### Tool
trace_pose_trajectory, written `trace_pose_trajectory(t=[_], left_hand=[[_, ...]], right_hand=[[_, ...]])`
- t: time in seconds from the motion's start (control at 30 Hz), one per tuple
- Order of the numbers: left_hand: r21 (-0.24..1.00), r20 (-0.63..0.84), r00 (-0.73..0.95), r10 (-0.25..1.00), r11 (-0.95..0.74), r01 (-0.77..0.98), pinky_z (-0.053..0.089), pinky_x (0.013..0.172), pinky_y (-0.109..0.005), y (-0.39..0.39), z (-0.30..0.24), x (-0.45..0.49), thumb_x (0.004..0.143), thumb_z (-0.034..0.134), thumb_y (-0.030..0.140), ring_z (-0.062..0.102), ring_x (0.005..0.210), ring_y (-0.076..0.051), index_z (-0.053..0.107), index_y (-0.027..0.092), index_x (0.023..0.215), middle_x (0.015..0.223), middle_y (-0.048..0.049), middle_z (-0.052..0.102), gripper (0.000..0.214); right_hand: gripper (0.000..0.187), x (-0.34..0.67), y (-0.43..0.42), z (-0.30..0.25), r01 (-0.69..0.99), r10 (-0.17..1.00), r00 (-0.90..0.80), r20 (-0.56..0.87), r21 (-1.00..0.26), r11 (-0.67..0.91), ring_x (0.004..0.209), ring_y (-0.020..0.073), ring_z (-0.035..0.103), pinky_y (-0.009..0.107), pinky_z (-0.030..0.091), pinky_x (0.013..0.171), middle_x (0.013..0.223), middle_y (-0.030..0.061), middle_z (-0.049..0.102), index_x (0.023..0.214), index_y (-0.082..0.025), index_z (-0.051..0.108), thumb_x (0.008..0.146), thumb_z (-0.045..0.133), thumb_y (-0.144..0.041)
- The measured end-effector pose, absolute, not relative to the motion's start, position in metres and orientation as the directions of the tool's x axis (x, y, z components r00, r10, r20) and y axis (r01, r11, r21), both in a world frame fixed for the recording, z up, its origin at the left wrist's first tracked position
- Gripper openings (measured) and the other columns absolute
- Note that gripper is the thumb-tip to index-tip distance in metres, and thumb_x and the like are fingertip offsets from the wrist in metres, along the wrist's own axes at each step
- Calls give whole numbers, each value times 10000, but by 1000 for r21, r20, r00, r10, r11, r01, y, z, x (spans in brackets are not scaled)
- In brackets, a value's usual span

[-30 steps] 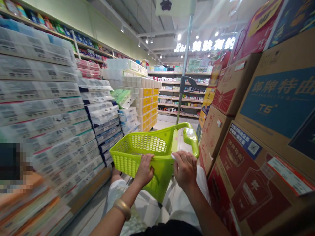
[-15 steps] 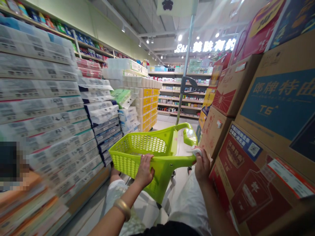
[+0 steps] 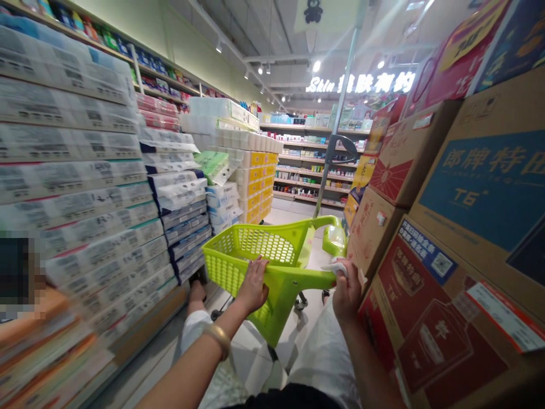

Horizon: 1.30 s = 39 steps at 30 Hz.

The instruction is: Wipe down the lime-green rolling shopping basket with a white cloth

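Note:
A lime-green plastic shopping cart [image 3: 279, 309] with a perforated basket stands in front of my knees. My left hand [image 3: 254, 286] grips the near rim of the basket, its fingers lying over the edge and the thumb lower on the outside. At the cart's handle end, my right hand [image 3: 348, 291] is closed around a crumpled white wipe [image 3: 336, 266], pressed against the green handle frame. A clear-topped green housing [image 3: 335, 238] sits on the far part of that handle. Part of the wipe is hidden in my fingers.
Tall stacks of wrapped paper packs [image 3: 80, 176] rise on the left. Printed cartons [image 3: 430, 284] are piled close by my right arm. Beyond the cart are a metal pole [image 3: 340, 108], yellow-fronted packs [image 3: 261, 184] and stocked shelves [image 3: 298, 162].
The cart has shifted a little to the right in view, and the pole also appears farther right. My right hand with the wipe sits slightly farther left; my left hand stays on the rim.

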<state>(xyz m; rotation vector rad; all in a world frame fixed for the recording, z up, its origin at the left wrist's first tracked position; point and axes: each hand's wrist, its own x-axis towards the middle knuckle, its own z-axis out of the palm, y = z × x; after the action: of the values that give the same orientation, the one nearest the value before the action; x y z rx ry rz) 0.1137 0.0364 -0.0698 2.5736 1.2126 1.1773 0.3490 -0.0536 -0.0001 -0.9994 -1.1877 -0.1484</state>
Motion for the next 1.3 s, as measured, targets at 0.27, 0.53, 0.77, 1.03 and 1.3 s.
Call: trace_pose_trajectory(t=[0.27,0.53,0.77,1.03,1.3], left_hand=[[503,587,251,769,-590,631,240,1149,-558,49,-57,91,701,402,104,351,1364,-270,498,159,1230,1307,-114,546,540],[667,529,-13,848,-406,625,388,1086,-458,13,-16,67,797,364,184,506,1248,-240,540,161,1207,1302,-108,567,447],[617,630,172,758,-622,482,469,965,-362,-69,54,89,906,357,341,585,1092,-202,512,195,1209,1170,-82,616,370],[297,396,380,836,-509,808,448,688,-297,-94,82,110,895,384,322,621,782,-194,597,242,823,852,-38,642,239],[150,338,447,828,-516,843,427,626,-285,-86,95,118,884,397,350,608,689,-186,640,213,756,761,-54,637,307]], right_hand=[[217,306,-79,6,631,421,151,894,-415,656,966,212,557,439,416,949,901,46,614,944,-215,609,926,394,-190],[285,256,-108,9,666,448,-77,891,-289,688,1082,213,572,424,387,1014,1039,52,651,1131,-240,568,918,408,-139],[316,265,-105,15,698,426,-183,886,-188,691,1115,192,572,413,295,1084,1061,29,668,1157,-250,562,907,425,-114],[271,331,-64,31,778,467,182,865,-417,470,1069,232,577,439,430,966,1072,85,661,1089,-204,626,950,397,-246],[251,279,-83,65,727,585,-310,749,-210,653,1065,190,594,366,420,1004,1059,38,695,1081,-239,661,922,468,-217]])
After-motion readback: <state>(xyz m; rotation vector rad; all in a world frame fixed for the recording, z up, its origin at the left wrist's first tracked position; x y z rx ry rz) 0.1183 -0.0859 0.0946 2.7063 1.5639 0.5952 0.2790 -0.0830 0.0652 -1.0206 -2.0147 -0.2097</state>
